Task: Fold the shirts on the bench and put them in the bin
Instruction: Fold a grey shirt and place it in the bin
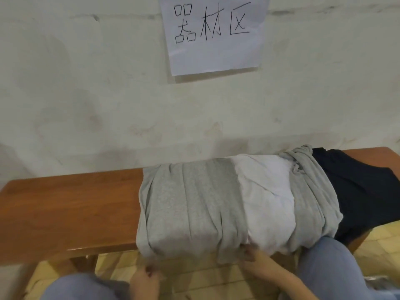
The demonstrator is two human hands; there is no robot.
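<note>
Now my right hand, lower centre, pinches grey jersey shirt's hem; left hand unclear; tugging may drag crumpled white cotton shirt off.

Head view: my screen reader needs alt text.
A left hand and right hand grip the near hem of a grey shirt draped over a bench. A white shirt, more grey cloth and a dark shirt lie to its right; a sign hangs on the wall.
</note>
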